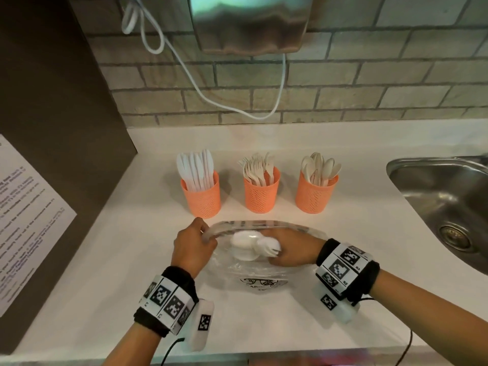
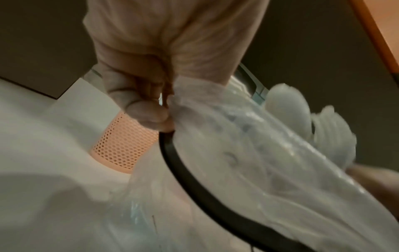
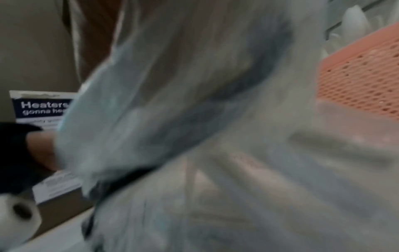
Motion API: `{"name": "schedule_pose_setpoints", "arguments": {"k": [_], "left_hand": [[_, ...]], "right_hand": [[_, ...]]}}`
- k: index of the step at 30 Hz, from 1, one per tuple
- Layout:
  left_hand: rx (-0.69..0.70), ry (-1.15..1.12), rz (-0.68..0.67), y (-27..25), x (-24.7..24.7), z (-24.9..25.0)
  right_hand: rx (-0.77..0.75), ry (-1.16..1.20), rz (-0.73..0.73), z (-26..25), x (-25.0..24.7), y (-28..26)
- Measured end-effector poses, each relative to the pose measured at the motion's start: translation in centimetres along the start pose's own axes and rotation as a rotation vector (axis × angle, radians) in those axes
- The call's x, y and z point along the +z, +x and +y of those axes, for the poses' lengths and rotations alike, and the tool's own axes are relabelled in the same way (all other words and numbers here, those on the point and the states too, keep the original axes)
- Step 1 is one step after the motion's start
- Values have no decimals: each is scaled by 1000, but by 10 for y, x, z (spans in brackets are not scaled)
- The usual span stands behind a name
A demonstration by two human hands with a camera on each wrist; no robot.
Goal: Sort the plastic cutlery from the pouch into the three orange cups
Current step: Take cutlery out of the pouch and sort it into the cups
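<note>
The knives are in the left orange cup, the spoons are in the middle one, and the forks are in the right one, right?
Not quite. The head view shows forks in the middle cup and spoons in the right cup. The knives are indeed in the left cup.

Right wrist view blurred throughout, right hand (image 1: 289, 250) fingers hidden inside pouch (image 1: 264, 276), sink (image 1: 446, 207) cut off at right edge
</note>
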State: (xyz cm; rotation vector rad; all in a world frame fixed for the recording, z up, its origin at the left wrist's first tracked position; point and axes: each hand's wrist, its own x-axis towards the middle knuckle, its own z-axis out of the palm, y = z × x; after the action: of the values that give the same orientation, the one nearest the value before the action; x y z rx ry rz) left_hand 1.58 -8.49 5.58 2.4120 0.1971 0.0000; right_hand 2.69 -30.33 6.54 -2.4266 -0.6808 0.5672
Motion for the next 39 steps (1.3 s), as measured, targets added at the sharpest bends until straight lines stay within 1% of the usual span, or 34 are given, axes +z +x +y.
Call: {"name": "schedule_pose_setpoints", "arguments": {"k": [2,4,6,8,10,12,13,14,16,17,18,19,20,22,24,26,29,32,34,36,39], "left_hand": [[20,71,-18,-1,6,-3],[39,125,-21,-2,11,-4],[6,105,-3,-1,11,-3],[-50,28,-8,1,10,-1],[-114,-87,-97,2,6,-4],[-122,-156,-180,-5,-3,-9],[-94,-168,-173,-12,-10,-12],[-41,-191,-131,-21,-20,-12],[120,-302,-19,-43,-39,-9],[179,-390,10,-53,-47,-3],[209,-505,8,-62,-54,7],[204,-637,-16,-68,-55,15],[175,-764,-59,-71,-54,25],[73,-931,-166,-71,-44,43],[-70,-1115,-279,-63,-29,59],[-222,-1318,-363,-54,-18,74],[-409,-1551,-435,-43,-6,91],[-531,-1661,-465,-36,3,100],[-557,-1663,-493,-33,9,105],[-557,-1653,-553,-32,13,111],[-584,-1703,-629,-33,19,117]], "right_hand": [[-35,224,202,-4,-7,-1],[-95,527,371,-17,-18,-2],[-147,800,525,-28,-29,-1],[-155,978,641,-31,-39,2],[-158,1103,679,-31,-44,4],[-166,1214,714,-31,-47,4],[-163,1285,727,-32,-49,2],[-148,1357,734,-32,-50,1],[-125,1465,719,-36,-50,-2],[-123,1506,709,-39,-49,-2],[-129,1543,704,-43,-48,-2],[-139,1575,699,-48,-47,-1],[-155,1599,694,-54,-46,-1],[-198,1587,733,-69,-46,1],[-239,1488,839,-82,-45,4],[-268,1360,955,-93,-44,6],[-285,1218,1075,-100,-44,7],[-335,1116,1134,-97,-45,4],[-328,1059,1136,-92,-42,3],[-310,1010,1117,-87,-34,3],[-267,952,1092,-78,-22,2]]}}
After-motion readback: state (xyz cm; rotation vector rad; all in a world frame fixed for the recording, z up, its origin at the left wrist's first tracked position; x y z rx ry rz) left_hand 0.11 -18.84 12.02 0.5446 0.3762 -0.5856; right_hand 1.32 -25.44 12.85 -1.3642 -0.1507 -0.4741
